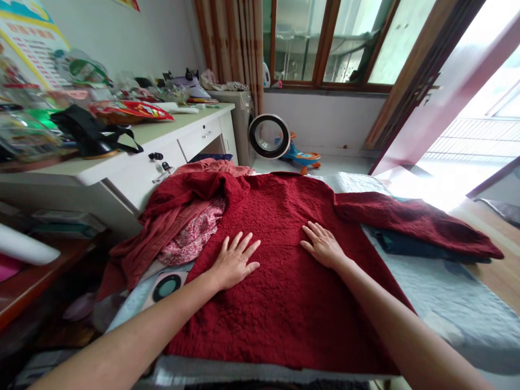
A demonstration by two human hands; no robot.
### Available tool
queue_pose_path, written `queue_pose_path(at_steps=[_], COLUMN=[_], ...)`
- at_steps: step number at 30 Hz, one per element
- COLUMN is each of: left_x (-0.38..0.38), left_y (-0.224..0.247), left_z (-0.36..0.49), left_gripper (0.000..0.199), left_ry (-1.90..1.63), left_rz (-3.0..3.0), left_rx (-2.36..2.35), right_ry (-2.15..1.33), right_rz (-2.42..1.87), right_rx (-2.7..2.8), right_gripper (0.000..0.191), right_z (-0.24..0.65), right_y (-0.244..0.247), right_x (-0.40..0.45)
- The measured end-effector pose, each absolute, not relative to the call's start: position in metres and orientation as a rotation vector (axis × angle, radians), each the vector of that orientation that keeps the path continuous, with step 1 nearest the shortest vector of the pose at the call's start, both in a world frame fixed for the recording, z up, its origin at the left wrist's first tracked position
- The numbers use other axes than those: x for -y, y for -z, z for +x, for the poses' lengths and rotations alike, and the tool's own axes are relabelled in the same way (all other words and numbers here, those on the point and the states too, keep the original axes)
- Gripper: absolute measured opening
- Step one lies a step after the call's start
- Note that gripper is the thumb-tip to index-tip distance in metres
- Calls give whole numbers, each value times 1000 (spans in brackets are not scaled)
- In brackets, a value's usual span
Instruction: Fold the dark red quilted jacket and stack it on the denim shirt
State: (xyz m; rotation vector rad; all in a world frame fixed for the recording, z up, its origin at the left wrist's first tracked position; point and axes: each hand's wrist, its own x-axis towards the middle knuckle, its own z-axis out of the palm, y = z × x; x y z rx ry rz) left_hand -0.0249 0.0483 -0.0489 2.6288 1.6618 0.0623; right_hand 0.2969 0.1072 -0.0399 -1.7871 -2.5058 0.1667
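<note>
"How do our hands sit?"
"Our left hand (235, 263) and right hand (324, 246) lie palm-down and spread, gripping nothing, the dark-red garment (284, 303) directly beneath both."
"Its texture?"
"Crinkled, with a broad, squarish body; the sleeve (418, 221) on our right (a rumpled tube) covers part of a dark cloth (426, 249)."
"Leftward?"
"It overlaps a floral cloth (193, 235), whose full shape we can't make out."

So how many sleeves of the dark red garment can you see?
2. One sleeve lies bunched on the clothes pile at left, its end hard to make out; the other sleeve stretches out to the right.
</note>
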Motion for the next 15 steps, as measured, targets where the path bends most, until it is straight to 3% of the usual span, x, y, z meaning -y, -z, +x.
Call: queue_pose_path(at_steps=[6, 15], left_x=[-11, 30], left_y=[47, 40], left_z=[-71, -83], left_gripper=[63, 66], left_ry=[-51, -67], left_rz=[2721, 2697], left_rx=[-1585, -1725], right_ry=[-149, -90], right_rz=[-2104, -1762], right_rx=[2256, 2407], right_gripper=[61, 49], right_z=[292, 253], right_y=[37, 46], right_x=[-124, -112])
